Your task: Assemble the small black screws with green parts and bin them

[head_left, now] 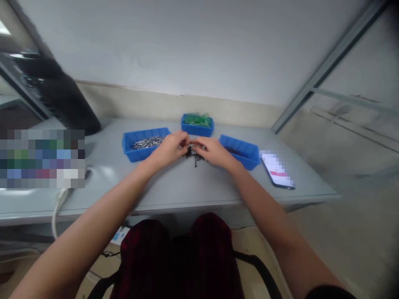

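My left hand (pixel 172 146) and my right hand (pixel 212 150) meet over the middle of the desk, their fingertips nearly touching. Both are closed in a pinch; whatever the fingers hold is too small and blurred to name. Just below them lies a small pile of black screws (pixel 195 158), partly covered by the fingers. A blue bin (pixel 132 156) of long silver pins or screws is beside my left hand. To the right, behind my right wrist, another blue bin (pixel 252 160) contains dark screws. Straight behind the hands, a smaller blue bin (pixel 197 130) holds green plastic bags (pixel 198 120).
A phone (pixel 277 170) with a lit screen lies right of the bins. On the left stands a large black bottle (pixel 62 95), near a blurred-out patch and a white cable (pixel 57 207). The wall (pixel 199 54) rises behind the grey desk (pixel 181 187), and a metal post (pixel 311 89) borders the right.
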Action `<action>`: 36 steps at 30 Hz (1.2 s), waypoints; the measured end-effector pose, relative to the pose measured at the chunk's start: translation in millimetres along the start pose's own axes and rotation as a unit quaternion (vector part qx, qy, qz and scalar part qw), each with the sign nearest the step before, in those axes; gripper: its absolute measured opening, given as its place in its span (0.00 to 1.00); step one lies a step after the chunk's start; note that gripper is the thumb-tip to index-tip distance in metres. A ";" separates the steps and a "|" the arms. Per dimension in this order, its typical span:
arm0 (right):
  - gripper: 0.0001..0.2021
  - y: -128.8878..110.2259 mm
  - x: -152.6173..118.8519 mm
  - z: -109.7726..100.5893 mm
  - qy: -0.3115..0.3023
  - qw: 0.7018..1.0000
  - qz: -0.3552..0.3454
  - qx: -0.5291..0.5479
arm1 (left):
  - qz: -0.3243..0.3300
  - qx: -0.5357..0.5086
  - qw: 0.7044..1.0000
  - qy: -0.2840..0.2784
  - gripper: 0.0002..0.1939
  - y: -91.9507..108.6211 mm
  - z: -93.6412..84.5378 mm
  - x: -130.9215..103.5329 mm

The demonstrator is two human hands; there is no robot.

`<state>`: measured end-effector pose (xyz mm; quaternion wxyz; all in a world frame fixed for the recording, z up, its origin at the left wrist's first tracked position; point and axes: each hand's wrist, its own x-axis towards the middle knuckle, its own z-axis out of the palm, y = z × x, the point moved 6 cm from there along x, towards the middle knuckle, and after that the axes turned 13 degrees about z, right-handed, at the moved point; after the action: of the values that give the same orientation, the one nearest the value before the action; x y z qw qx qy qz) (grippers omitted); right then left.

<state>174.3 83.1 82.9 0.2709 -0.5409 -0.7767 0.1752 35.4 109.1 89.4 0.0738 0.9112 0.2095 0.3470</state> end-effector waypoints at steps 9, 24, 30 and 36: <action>0.12 4.7 2.5 3.0 0.010 1.000 0.012 0.019 | 0.014 -0.026 1.000 -0.001 0.06 3.7 -0.3 -1.1; 0.12 5.2 -1.0 -10.2 0.070 0.997 0.031 0.023 | -0.002 0.006 0.999 -0.042 0.10 -0.4 -2.2 -3.1; 0.12 4.4 -1.7 -10.6 0.064 0.997 0.036 0.009 | 0.004 0.016 1.000 -0.023 0.09 -1.2 -4.9 -3.3; 0.13 5.3 -1.7 -8.1 0.038 0.998 0.040 -0.004 | 0.005 0.005 0.999 -0.031 0.10 -0.4 -4.3 -3.0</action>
<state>183.7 83.2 85.9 0.2909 -0.5793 -0.7441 0.1617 30.4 108.1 90.7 0.0740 0.9230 0.2040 0.3179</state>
